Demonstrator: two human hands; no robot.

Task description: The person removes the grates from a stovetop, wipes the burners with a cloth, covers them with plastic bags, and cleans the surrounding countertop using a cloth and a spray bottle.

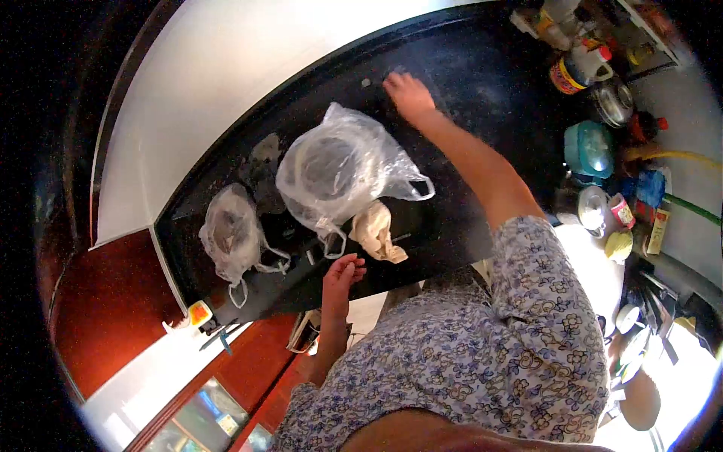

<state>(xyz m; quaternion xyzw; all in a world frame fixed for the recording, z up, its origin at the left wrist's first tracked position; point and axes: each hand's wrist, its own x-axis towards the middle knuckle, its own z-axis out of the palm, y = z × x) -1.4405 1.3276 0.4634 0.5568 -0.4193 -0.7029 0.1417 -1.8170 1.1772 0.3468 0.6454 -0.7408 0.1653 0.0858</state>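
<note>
My right hand [409, 96] reaches across the black countertop [482, 98] toward its far edge, fingers slightly blurred and partly spread over the surface. A small grey piece [367, 83] lies just left of its fingertips. My left hand [344, 273] hovers by the near edge with loosely bent fingers and nothing visible in them. Closest to it are a crumpled beige bag or cloth [374, 232] and the handle of a large clear plastic bag [331, 169]. Something round shows through that bag, but I cannot make out what. A smaller clear plastic bag [233, 230] with dark contents sits farther left.
Along the right side stand a bottle with a red cap [576, 71], a teal container [589, 148], a metal pot [614, 102] and several other kitchen items. Red-brown cabinets [113, 309] are at the left. A white wall [226, 68] borders the counter's far edge.
</note>
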